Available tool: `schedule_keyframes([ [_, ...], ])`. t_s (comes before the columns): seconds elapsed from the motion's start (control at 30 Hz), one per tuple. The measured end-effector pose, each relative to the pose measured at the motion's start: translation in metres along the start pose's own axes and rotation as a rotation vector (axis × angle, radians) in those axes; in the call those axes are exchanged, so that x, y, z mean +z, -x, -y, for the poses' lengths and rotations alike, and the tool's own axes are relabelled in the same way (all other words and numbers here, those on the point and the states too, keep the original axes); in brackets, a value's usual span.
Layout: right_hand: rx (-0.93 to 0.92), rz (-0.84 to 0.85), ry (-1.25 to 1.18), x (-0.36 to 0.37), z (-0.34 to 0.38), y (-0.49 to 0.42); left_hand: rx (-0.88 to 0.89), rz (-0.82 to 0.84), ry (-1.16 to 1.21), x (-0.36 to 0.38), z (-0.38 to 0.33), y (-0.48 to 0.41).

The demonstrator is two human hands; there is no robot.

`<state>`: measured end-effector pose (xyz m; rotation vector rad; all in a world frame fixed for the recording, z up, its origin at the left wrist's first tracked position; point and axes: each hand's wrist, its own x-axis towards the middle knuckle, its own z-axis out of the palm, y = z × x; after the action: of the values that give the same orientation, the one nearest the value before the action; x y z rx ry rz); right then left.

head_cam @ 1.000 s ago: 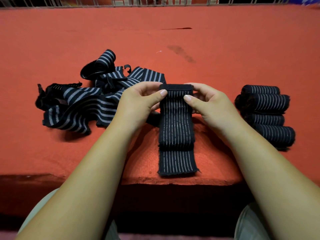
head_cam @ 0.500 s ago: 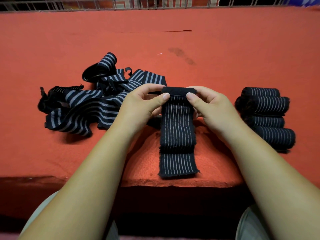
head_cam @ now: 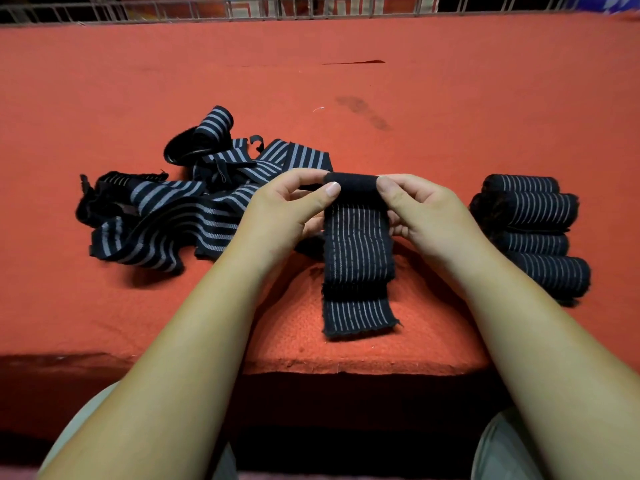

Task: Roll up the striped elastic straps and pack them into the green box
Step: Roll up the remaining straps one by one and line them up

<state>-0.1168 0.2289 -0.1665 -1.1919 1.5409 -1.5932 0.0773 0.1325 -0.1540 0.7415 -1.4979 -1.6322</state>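
While hands (head_cam: pixel 277 209) (head_cam: pixel 427 211) pinch one strap (head_cam: pixel 358 251), four rolls (head_cam: pixel 535 211)

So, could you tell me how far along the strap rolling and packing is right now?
Four rolled straps lie together at the right on the red cloth. The left hand and right hand pinch the far end of the current strap, only a small roll started, the rest flat. The loose pile at the left is unrolled, and no green box is in view, so nothing looks packed.
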Motion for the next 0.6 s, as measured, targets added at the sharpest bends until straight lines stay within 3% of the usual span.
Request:
schedule_keyframes([
  [0.6,0.012,0.037,-0.038,-0.002,-0.001,0.000,-0.069,0.014,0.007,-0.008,0.001,-0.004],
])
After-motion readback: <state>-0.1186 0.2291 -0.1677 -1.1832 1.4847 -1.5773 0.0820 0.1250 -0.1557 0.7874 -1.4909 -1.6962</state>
